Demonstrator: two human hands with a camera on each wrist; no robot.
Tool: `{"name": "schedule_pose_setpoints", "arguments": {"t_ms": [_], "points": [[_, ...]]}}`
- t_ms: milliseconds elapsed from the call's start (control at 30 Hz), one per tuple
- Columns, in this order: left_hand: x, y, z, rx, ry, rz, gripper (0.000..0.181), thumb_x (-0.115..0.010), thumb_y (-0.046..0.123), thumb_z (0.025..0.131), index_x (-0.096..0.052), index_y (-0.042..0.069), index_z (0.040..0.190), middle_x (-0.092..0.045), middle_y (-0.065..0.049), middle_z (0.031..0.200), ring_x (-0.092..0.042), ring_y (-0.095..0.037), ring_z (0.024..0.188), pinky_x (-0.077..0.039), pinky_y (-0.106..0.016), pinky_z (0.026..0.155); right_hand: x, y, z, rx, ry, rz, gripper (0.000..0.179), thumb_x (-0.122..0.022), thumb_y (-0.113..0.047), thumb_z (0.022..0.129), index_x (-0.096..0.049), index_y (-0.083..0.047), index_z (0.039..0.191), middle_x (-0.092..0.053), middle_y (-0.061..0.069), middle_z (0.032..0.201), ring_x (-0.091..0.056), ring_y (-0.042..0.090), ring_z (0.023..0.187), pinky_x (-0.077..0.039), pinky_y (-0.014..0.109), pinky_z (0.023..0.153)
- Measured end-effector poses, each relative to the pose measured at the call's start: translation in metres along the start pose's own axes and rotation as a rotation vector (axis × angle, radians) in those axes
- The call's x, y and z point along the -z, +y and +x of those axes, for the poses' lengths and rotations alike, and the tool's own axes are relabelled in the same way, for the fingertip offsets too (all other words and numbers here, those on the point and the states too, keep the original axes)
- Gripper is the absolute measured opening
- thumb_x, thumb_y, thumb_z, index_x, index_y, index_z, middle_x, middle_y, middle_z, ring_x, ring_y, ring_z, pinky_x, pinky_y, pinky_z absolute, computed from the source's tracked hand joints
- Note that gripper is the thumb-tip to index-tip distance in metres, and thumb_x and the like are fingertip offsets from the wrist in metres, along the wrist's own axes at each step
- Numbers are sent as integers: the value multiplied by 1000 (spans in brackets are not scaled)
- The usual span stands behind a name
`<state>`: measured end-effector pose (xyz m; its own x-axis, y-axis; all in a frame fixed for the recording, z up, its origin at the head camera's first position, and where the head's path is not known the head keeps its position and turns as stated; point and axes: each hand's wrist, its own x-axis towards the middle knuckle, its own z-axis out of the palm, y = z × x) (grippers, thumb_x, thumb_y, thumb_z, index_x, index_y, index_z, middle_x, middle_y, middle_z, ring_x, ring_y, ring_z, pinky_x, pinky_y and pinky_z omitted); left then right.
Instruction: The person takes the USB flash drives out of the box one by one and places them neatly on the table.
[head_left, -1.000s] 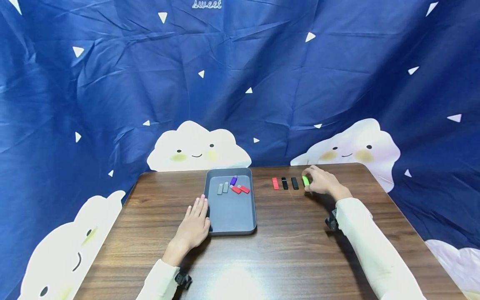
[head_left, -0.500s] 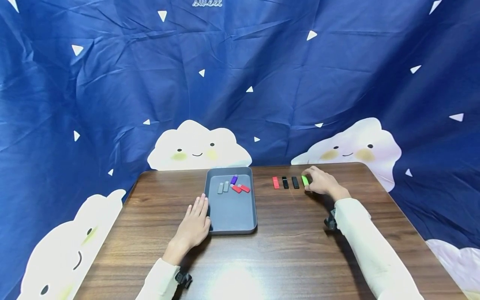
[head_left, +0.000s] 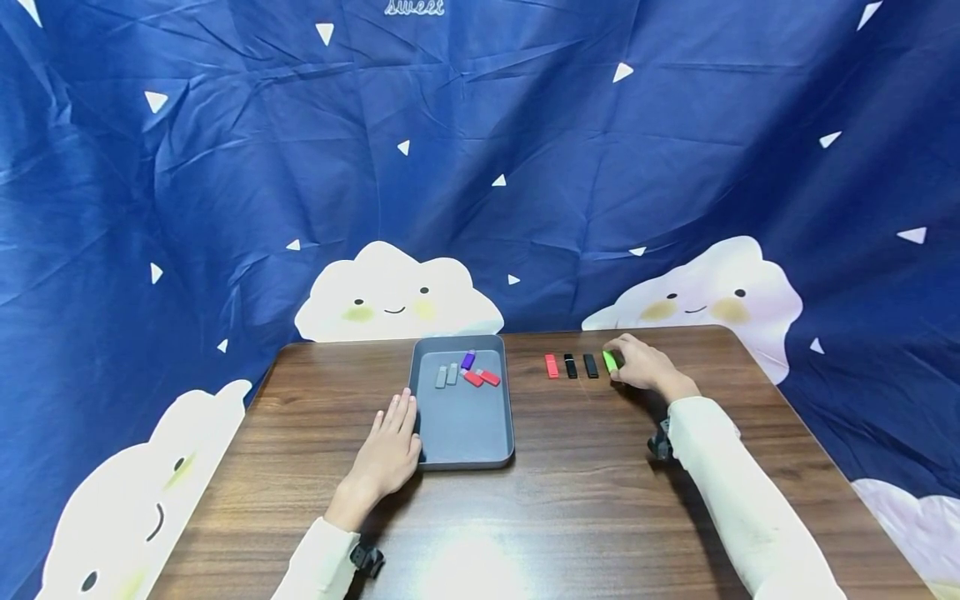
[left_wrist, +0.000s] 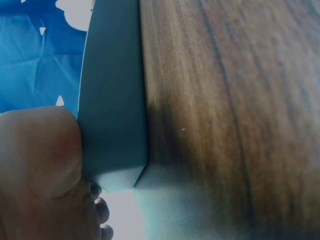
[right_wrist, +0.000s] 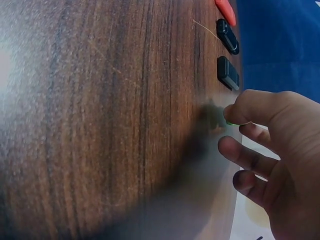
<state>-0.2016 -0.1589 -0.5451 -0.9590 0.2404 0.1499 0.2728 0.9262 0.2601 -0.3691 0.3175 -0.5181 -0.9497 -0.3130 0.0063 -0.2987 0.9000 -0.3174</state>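
Observation:
At the back right of the table, my right hand [head_left: 642, 363] pinches a bright green USB stick [head_left: 610, 361] between thumb and fingers. Most of that stick is hidden in the right wrist view, where a thin green edge [right_wrist: 239, 123] shows under the thumb. To its left lie a black USB stick [head_left: 590, 366], a second black one [head_left: 570, 367] and a red one [head_left: 551, 366], in a row. My left hand [head_left: 386, 450], fingers straight, rests along the left side of a grey tray [head_left: 461, 433]. Its palm lies against the tray wall [left_wrist: 112, 100] in the left wrist view.
Inside the tray, toward its far end, are a purple USB stick [head_left: 468, 360], two grey ones [head_left: 441, 377] and two red ones [head_left: 489, 378]. The wooden table [head_left: 570, 517] ends at a blue cloth backdrop [head_left: 525, 167] just behind the tray and the row.
Hardly anything differs. The green USB stick tilts slightly more to the left in my right hand, which stays in nearly the same place. My left hand and the tray have not moved.

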Motion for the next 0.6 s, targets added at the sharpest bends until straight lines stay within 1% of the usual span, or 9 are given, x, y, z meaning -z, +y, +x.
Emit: {"name": "schedule_pose_setpoints", "arguments": {"t_ms": [100, 200, 267, 367, 467, 600], "points": [[0, -1, 0, -3, 2, -4, 63, -44, 18, 108, -31, -10, 163, -24, -25, 175, -25, -44, 163, -24, -63, 131, 0, 0, 0, 2, -9, -1, 59, -73, -16, 91, -59, -3, 147, -54, 23, 148, -63, 46, 120, -53, 67, 96], [-3, -4, 2, -3, -3, 13, 63, -43, 19, 109, -28, -8, 164, -22, -23, 176, -24, -42, 164, -23, -62, 132, -2, 0, 0, -6, -16, 2, 58, -72, -15, 92, -59, -3, 147, -53, 24, 150, -61, 49, 126, -51, 69, 100], [-3, -4, 3, -1, -8, 11, 64, -44, 19, 109, -28, -8, 165, -22, -23, 176, -23, -42, 164, -23, -62, 132, -2, -1, 0, -10, -19, 4, 57, -72, -15, 93, -59, -2, 147, -53, 24, 150, -61, 50, 128, -51, 69, 101], [-6, -6, 3, -7, -4, 23, 64, -42, 20, 109, -27, -7, 165, -21, -22, 177, -23, -41, 164, -23, -61, 132, -2, 0, -1, -14, -23, 9, 57, -72, -15, 94, -59, -2, 148, -53, 25, 150, -60, 50, 129, -51, 69, 101], [-4, -4, 2, -8, -1, 20, 64, -42, 20, 109, -28, -7, 165, -22, -23, 176, -25, -42, 163, -24, -62, 132, -3, 1, -2, -13, -19, 15, 57, -71, -15, 95, -58, -1, 148, -53, 25, 151, -60, 50, 130, -51, 69, 102], [0, 0, 1, -14, 11, 0, 63, -46, 17, 107, -31, -10, 163, -25, -26, 174, -28, -45, 161, -25, -64, 130, -3, 3, -2, -8, -17, 17, 59, -72, -16, 95, -57, -1, 150, -53, 25, 151, -59, 51, 131, -51, 69, 102]]}}
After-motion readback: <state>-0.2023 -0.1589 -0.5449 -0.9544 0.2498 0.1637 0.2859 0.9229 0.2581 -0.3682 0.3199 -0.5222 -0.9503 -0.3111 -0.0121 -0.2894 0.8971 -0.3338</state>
